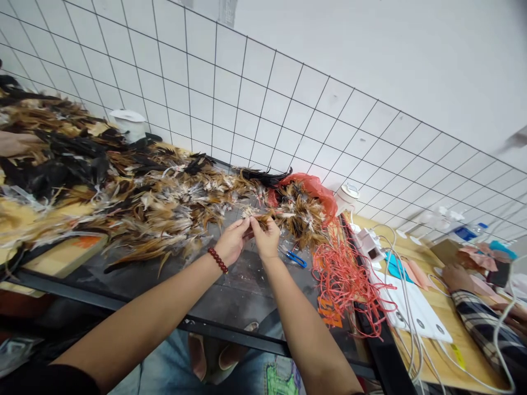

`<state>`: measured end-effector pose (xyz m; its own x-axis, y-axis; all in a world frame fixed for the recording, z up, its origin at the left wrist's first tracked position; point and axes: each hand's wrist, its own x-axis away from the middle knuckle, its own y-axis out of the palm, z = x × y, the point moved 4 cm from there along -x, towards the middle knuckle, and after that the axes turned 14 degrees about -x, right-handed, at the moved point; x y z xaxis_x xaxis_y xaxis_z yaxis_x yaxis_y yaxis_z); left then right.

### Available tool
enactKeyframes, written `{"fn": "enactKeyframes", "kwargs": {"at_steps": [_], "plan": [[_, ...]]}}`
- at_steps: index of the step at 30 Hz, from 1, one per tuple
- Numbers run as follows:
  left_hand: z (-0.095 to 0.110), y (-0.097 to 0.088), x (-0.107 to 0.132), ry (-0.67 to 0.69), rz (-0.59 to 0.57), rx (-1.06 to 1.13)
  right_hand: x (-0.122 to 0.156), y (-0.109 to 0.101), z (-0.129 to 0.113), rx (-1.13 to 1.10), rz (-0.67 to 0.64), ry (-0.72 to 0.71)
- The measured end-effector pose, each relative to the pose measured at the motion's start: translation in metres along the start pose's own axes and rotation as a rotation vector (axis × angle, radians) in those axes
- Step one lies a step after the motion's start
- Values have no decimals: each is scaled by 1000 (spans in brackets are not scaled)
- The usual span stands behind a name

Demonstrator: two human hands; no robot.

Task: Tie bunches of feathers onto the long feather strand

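My left hand [231, 240], with a red bead bracelet on its wrist, is closed in a pinch at the middle of the dark table. Meeting it fingertip to fingertip, my right hand [265, 238] pinches too. Between them is a small bunch of brown feathers [264, 218], partly hidden by the fingers. A large heap of brown, white and black feathers [177, 203] spreads behind and left of my hands. More brown feathers [302, 216] lie by a red plastic bag [315, 189] to the right. Close to my right wrist rest blue-handled snips [297, 259].
Tangled red string [343, 274] covers the table's right end. Beyond it are a power strip [420, 318], white cables and a co-worker's plaid sleeve [477, 318]. Another person's hand [16, 144] reaches in at far left. Black wire mesh [247, 99] stands along the back.
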<state>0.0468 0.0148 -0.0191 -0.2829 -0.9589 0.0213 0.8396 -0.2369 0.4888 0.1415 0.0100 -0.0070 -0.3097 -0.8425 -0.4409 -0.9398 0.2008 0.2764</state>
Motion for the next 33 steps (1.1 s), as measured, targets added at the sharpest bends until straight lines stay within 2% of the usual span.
{"fn": "enactKeyframes", "kwargs": {"at_steps": [3,6,9,13,15,20,23,27,31,33], "plan": [[2,-4,-2,5,44,26,1,3,2,-63,-31,18],[4,-7,-4,-19,36,37,2,6,4,-117,-62,39],[8,-11,-6,4,53,-5,1,5,3,-81,-117,48],[19,-18,-6,137,215,-231,-8,-9,-8,103,-92,-91],[23,-16,-4,180,232,-354,-11,-14,-16,176,-107,-169],[21,-6,0,188,109,-460,-6,-4,-29,315,-387,-212],[16,-7,-1,197,95,-521,-2,-1,-27,332,-454,-181],[13,-8,-2,185,56,-549,-6,-5,-17,231,-420,-103],[16,-3,0,78,-51,-392,-12,-12,-3,-25,-345,124],[18,0,3,4,-125,-324,-12,-12,1,-138,-358,244]]}}
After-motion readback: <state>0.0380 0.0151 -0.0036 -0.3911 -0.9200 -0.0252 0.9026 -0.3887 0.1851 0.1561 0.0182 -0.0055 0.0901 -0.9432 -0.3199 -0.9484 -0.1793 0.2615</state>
